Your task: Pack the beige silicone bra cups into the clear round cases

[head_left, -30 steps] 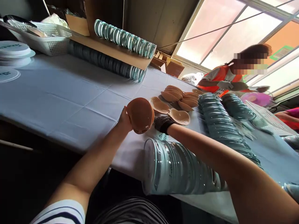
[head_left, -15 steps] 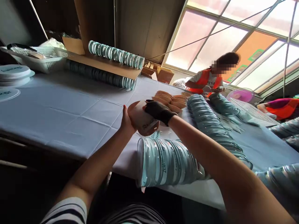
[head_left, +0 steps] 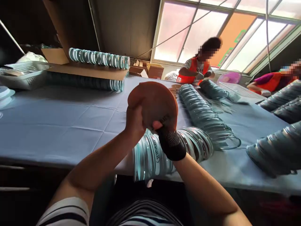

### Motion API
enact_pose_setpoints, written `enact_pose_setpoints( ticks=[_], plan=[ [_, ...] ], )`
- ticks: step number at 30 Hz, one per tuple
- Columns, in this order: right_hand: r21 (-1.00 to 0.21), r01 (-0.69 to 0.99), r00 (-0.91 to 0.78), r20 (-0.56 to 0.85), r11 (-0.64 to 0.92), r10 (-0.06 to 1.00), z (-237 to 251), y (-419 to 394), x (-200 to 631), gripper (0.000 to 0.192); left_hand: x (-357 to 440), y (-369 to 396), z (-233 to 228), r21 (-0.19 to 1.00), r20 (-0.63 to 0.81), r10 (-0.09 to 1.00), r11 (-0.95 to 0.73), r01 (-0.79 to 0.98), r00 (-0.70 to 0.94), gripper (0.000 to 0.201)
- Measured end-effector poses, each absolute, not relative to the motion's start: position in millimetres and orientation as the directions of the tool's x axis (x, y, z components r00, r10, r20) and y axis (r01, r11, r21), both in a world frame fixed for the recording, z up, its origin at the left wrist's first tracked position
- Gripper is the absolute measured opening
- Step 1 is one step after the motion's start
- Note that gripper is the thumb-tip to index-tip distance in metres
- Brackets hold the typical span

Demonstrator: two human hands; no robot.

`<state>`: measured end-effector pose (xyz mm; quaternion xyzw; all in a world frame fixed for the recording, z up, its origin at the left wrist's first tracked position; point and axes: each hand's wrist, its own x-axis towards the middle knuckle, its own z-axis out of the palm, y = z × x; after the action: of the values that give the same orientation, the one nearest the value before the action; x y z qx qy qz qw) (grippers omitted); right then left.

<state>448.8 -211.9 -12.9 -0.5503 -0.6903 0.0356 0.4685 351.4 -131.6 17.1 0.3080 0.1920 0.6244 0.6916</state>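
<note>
Fingers of the bare left hand point(head_left: 134, 121) and the black-gloved right hand point(head_left: 171, 142) are closed on one round tan foam pad point(head_left: 154, 102), held up above the blue-covered worktop point(head_left: 58, 125). Just below it, one row of clear round plastic lids point(head_left: 152, 153) lies on its side. Two people in orange vests are seen beyond.

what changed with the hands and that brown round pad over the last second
The brown round pad was lifted from near the table up in front of the camera. The gloved right hand, first beside it, then over it, now grips its lower edge; the left hand kept hold. The rows of clear lids stayed put.
</note>
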Motion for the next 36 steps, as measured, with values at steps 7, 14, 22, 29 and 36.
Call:
enact_pose_setpoints(
  ticks=[7, 14, 22, 29, 36],
  plan=[
    [-0.863, 0.384, 0.503, 0.494, 0.328, 0.71, 0.0, -224.5, 491.0, 0.036, 383.3, -154.5, 8.5, 0.698, 0.443, 0.854, -0.138, -0.703, 0.272, 0.026],
    [-0.828, 0.506, 0.715, 0.559, 0.242, 0.419, -8.3, -280.3, 569.2, 0.033, 353.1, -140.1, -27.7, 0.642, 0.285, 0.081, -0.756, -0.127, 0.955, 0.047],
    [-0.783, 0.619, 0.735, 0.607, 0.067, 0.301, -46.9, -322.3, 595.1, 0.043, 402.2, -166.4, -31.1, 0.327, 0.101, 0.112, -0.942, 0.074, 0.989, 0.056],
    [-0.851, 0.506, 0.812, 0.525, 0.14, 0.256, -72.8, -358.8, 608.1, 0.044, 424.1, -166.0, -36.7, 0.373, 0.078, 0.103, -0.925, 0.067, 0.992, 0.043],
    [-0.906, 0.369, 0.883, 0.411, 0.207, 0.227, -90.8, -366.2, 610.1, 0.037, 427.5, -159.7, -31.6, 0.328, 0.011, 0.016, -0.945, 0.011, 1.0, 0.061]
  ],
)
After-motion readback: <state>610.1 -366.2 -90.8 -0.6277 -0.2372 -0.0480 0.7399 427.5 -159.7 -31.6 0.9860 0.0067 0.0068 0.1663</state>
